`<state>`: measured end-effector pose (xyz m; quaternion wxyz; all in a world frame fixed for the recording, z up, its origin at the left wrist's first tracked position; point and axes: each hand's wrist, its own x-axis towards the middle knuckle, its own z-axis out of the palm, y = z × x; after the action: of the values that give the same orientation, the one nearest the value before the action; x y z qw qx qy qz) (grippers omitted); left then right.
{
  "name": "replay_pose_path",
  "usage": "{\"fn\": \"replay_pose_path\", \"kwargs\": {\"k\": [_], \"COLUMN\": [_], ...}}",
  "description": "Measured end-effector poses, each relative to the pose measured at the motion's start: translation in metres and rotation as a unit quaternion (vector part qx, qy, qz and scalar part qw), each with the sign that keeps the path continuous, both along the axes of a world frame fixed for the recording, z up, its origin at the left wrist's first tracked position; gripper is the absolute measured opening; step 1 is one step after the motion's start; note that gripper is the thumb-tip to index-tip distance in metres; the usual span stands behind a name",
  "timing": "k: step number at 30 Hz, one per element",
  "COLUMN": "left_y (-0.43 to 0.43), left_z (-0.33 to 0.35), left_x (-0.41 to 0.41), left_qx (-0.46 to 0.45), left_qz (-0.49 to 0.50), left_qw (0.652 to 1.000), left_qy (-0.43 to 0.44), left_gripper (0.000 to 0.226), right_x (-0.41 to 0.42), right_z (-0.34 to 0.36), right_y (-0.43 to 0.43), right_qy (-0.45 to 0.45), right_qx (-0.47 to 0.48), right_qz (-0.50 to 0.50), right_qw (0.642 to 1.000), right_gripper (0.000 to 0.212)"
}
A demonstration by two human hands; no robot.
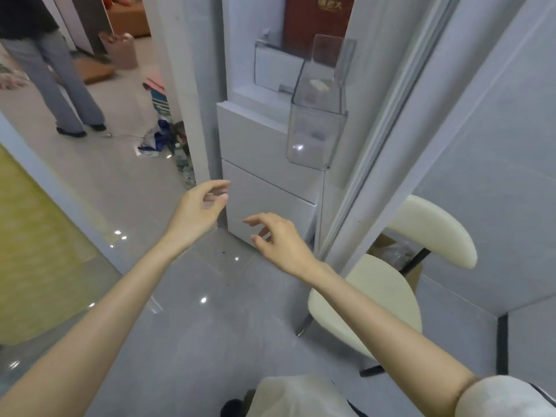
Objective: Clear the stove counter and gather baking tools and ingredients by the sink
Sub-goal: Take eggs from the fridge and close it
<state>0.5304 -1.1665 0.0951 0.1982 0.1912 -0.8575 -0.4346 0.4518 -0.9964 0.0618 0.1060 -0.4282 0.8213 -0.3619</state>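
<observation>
A white fridge stands open in front of me, with two white lower drawers showing. Its open door carries a clear plastic bin that looks nearly empty. A dark red box stands on a shelf higher up. My left hand reaches toward the left edge of the lower drawer, fingers loosely curved and holding nothing. My right hand hovers in front of the same drawer, fingers relaxed, also holding nothing. No stove, sink or baking tools are in view.
A cream chair stands at my right, close to the fridge door, with a cardboard box behind it. A person's legs stand at the far left. Bags and clutter lie by the white pillar. Grey tiled floor lies underfoot.
</observation>
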Motion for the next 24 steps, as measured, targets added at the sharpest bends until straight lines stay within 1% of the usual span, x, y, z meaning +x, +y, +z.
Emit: {"fn": "replay_pose_path", "kwargs": {"k": [3,7,11,14,17,21,24], "left_y": [-0.035,-0.076,-0.115,-0.14,-0.165,-0.188,-0.199], "left_z": [0.006,0.012,0.015,0.023,0.037,0.066,0.092], "left_x": [-0.027,-0.067,-0.111,-0.141,-0.168,-0.198,-0.221], "left_qx": [0.002,-0.002,-0.016,-0.023,-0.028,-0.035,-0.037], "left_qz": [-0.024,-0.08,-0.155,-0.225,-0.299,-0.387,-0.431], "left_qw": [1.0,0.997,0.988,0.974,0.954,0.92,0.897], "left_qy": [-0.002,0.006,0.012,0.014,0.018,0.051,0.089], "left_gripper": [0.032,0.031,0.032,0.032,0.031,0.03,0.029], "right_x": [-0.013,-0.031,-0.052,-0.063,-0.069,-0.071,-0.069], "right_z": [-0.001,-0.005,-0.007,0.001,0.015,0.046,0.078], "right_y": [-0.033,-0.067,-0.098,-0.119,-0.139,-0.163,-0.176], "right_qy": [-0.011,-0.024,-0.011,-0.004,0.002,-0.018,-0.005], "right_qx": [-0.004,0.008,0.002,-0.003,-0.007,-0.054,-0.07], "right_qz": [-0.032,-0.081,-0.163,-0.235,-0.315,-0.409,-0.451], "right_qw": [0.999,0.996,0.986,0.972,0.949,0.911,0.89], "right_gripper": [0.033,0.034,0.036,0.035,0.033,0.032,0.033]}}
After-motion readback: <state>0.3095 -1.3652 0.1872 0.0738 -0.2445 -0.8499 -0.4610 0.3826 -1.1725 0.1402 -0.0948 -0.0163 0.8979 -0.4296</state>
